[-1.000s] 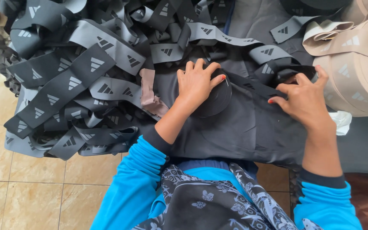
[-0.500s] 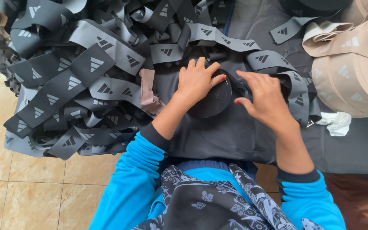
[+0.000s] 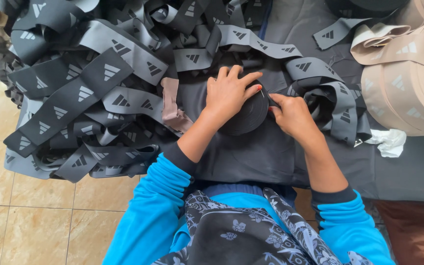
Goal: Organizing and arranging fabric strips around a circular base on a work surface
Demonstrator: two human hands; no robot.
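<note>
Left hand (image 3: 229, 93) spread flat over black roll of band (image 3: 245, 117) near middle of worktop (image 3: 418, 172), fingers open and pressing down, apparently to keep the coil from springing loose. Right hand (image 3: 293, 115) just beside roll's right edge, grip pinched shut on the band's loose end, seemingly to feed it on under tension. Heaped grey and black printed bands (image 3: 89, 93) toward left edge; beige rolls (image 3: 408, 88) at far right corner.

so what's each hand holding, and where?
Left hand lies flat on top of the dark strap roll. Right hand pinches at the roll's right edge; what it grips cannot be told.
</note>
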